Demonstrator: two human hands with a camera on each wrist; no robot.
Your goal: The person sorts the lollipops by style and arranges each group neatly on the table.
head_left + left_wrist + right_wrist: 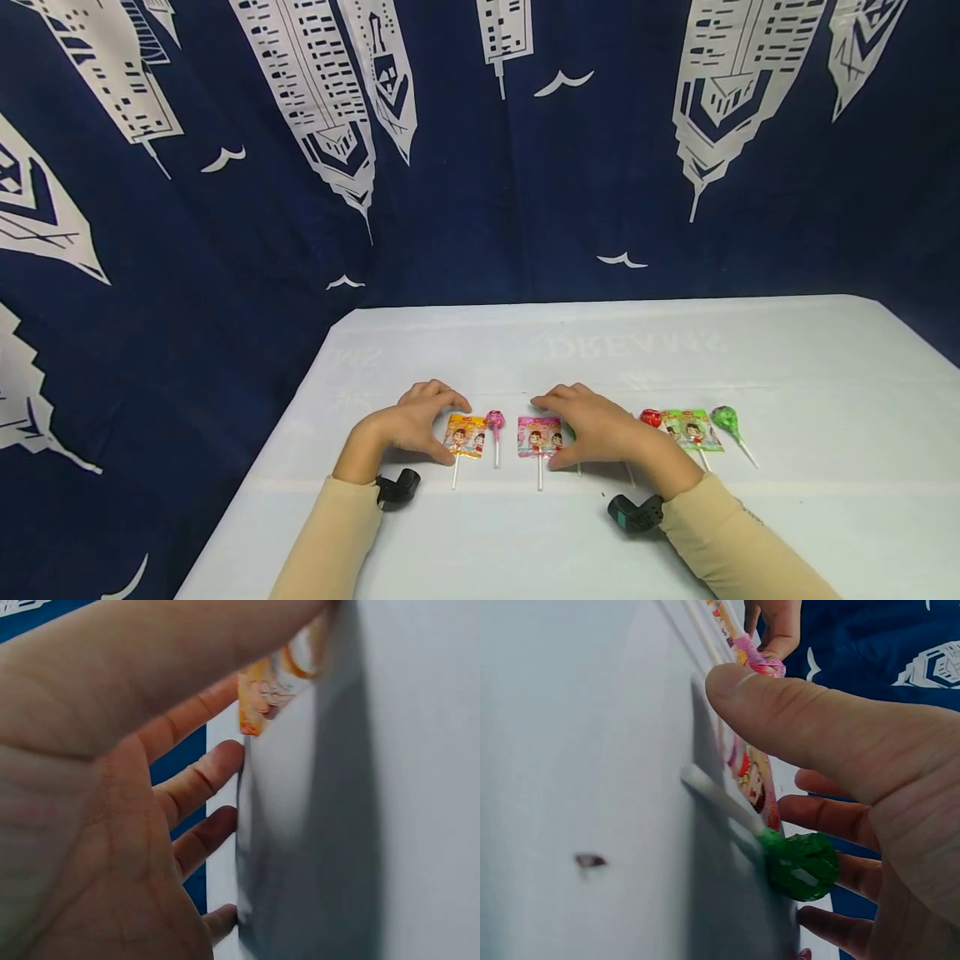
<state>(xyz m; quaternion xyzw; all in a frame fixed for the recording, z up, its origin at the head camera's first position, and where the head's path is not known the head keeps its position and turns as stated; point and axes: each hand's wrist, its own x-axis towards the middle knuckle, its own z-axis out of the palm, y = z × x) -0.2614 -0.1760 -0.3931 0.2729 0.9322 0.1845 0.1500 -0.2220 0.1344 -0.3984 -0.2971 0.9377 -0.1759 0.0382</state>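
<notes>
My left hand arches beside a flat lollipop in an orange wrapper, thumb and forefinger spread at its left side. In the left wrist view, part of that orange wrapper shows past the thumb. A round pink lollipop lies just right of it. My right hand curves over the right side of a flat lollipop in a pink wrapper, its thumb near the lower corner. Under the right palm lies a round green lollipop. Whether the fingertips touch either wrapper, I cannot tell.
Right of my right wrist lie a round red lollipop, a flat green-wrapped one and another round green one. All rest on a white-covered table. A dark blue printed cloth hangs behind.
</notes>
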